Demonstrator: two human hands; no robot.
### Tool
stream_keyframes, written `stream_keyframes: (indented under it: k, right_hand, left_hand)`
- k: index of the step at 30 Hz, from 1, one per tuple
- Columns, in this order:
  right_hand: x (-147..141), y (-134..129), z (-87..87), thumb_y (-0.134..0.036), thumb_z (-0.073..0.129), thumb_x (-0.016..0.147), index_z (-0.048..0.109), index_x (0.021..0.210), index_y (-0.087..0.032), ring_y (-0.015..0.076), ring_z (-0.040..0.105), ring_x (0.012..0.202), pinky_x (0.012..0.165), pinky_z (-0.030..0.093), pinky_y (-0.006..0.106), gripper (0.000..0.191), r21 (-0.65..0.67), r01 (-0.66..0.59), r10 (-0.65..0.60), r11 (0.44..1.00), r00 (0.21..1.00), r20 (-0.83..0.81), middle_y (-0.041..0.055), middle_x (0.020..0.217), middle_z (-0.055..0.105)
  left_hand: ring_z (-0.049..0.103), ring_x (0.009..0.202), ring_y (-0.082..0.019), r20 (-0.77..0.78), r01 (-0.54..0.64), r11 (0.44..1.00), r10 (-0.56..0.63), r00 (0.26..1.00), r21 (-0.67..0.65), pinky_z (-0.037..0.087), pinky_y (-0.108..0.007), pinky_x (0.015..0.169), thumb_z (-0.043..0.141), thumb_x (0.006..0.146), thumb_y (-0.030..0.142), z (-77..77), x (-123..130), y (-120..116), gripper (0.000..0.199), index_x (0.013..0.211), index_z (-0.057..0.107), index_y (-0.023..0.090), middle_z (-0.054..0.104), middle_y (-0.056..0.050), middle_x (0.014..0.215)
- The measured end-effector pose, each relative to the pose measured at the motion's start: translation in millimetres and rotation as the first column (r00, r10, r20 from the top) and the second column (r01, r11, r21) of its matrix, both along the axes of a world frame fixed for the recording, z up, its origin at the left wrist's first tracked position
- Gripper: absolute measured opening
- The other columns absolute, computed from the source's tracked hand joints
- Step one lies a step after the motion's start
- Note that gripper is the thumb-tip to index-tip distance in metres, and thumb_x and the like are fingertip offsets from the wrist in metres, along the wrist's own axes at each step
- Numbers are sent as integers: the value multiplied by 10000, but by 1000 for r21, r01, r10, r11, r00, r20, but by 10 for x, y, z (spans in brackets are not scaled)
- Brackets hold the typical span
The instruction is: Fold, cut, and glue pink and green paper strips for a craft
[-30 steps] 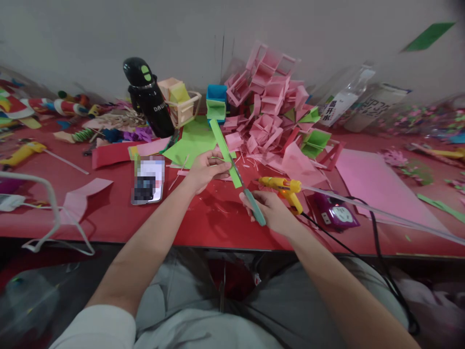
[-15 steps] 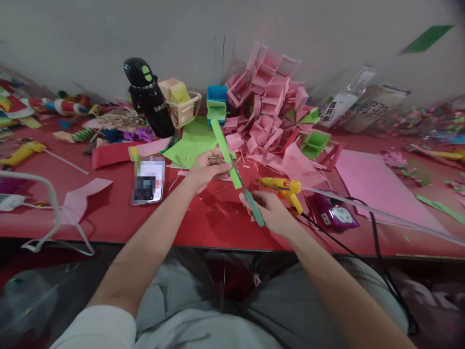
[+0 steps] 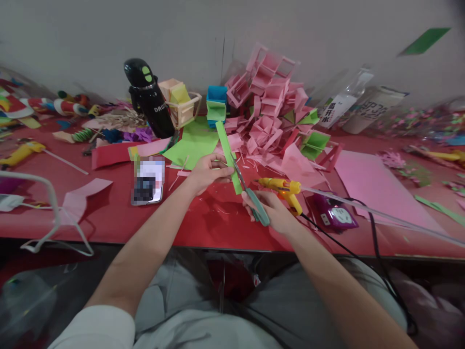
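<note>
A narrow light green paper strip [image 3: 226, 145] is pinched near its middle by my left hand [image 3: 209, 172], above the red table. My right hand [image 3: 265, 207] is wrapped round the grey-green handles of a pair of scissors [image 3: 258, 207]. The scissors' blades point up and left and lie along the strip's right side, close to my left fingertips. Whether the blades touch the paper is hard to tell. Behind the strip lies a larger green sheet [image 3: 196, 143].
Pink paper pieces [image 3: 269, 97] are piled at the back. A yellow glue gun [image 3: 281, 186] and a purple power socket [image 3: 336, 213] with a black cable are close to my right hand. A phone [image 3: 148, 180] and black bottle [image 3: 152, 99] stand left.
The scissors' handles have spread slightly and moved a little right. The green strip and my left hand have shifted slightly down and right.
</note>
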State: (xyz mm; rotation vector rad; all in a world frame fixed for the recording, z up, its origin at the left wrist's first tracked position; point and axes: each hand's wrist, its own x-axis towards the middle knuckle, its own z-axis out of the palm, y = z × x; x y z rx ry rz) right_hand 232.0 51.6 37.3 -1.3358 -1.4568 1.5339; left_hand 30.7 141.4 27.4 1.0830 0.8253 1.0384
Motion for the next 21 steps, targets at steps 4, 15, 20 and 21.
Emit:
stream_keyframes:
  k: [4, 15, 20, 21]
  right_hand:
    - [-2, 11, -14, -681, 689, 789, 580, 737, -184, 126, 523, 527, 506, 414, 276, 511, 6, 19, -19, 1000, 1000, 2, -13, 628, 542]
    - [-12, 7, -2, -676, 702, 779, 589, 742, -180, 119, 500, 538, 525, 453, 276, 509, 4, 8, -8, 1000, 1000, -23, -18, 631, 532]
    - [1, 9, -11, -635, 726, 775, 578, 733, -184, 124, 519, 537, 513, 430, 273, 476, -7, 0, 0, 1000, 1000, -25, -19, 626, 543]
    - [3, 11, -10, -630, 725, 778, 576, 729, -184, 123, 520, 536, 513, 427, 274, 473, -5, -3, 3, 1000, 1000, -22, -19, 625, 544]
  left_hand:
    - [667, 634, -107, -26, 69, 998, -69, 997, -7, 629, -313, 670, 911, 645, 228, -26, 21, -29, 410, 842, 559, 155, 621, 40, 729]
    - [708, 673, -148, -36, 171, 983, -173, 984, -70, 626, -320, 681, 930, 629, 331, 43, -8, -51, 469, 831, 543, 159, 677, 1, 739]
    - [708, 649, -148, -127, 210, 978, -211, 969, -24, 559, -221, 548, 890, 696, 348, 51, -38, -52, 385, 811, 592, 135, 700, -37, 723]
    - [705, 634, -144, -133, 213, 977, -213, 968, -16, 542, -207, 530, 879, 716, 331, 50, -39, -51, 357, 799, 593, 133, 692, -31, 697]
